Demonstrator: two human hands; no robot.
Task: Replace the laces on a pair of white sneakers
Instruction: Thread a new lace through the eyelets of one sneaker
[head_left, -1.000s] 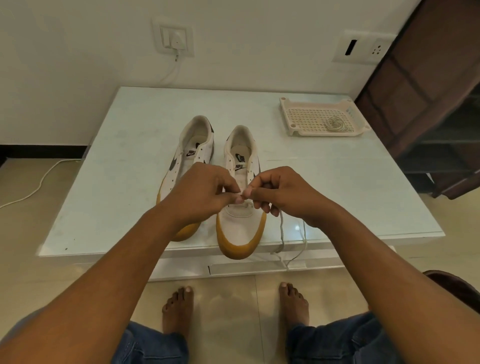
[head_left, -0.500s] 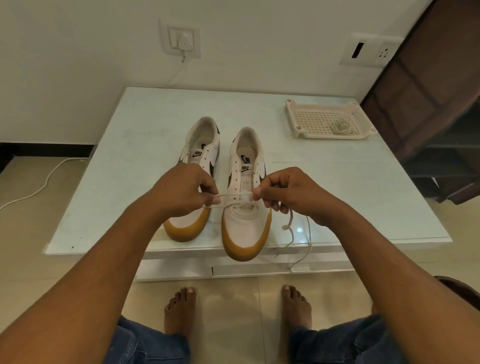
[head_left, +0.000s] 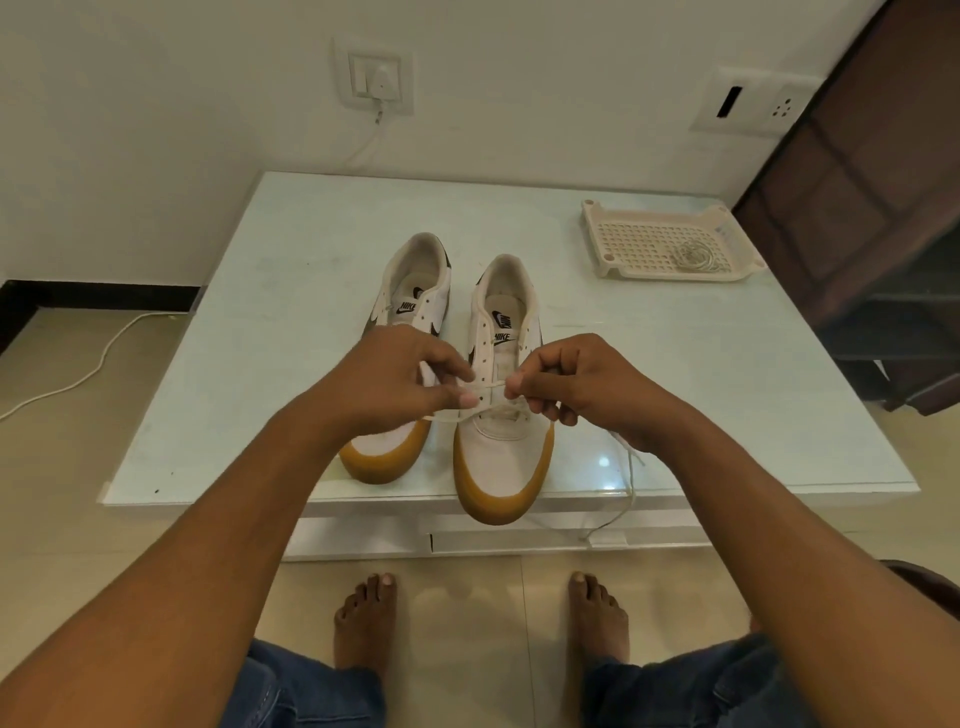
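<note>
Above the near eyelets of the right sneaker (head_left: 501, 460), the left hand (head_left: 395, 379) and right hand (head_left: 576, 387) each pinch the lace (head_left: 488, 385), stretched left-to-right across the shoe's near-far length.

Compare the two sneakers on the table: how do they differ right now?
The right sneaker has a lace across its front eyelets, pinched by the left hand and right hand; the left sneaker shows no lace. The right sneaker's toe overhangs the table front edge; the left sneaker sits fully on it. Both have white uppers, tan soles and toes toward the person.
</note>
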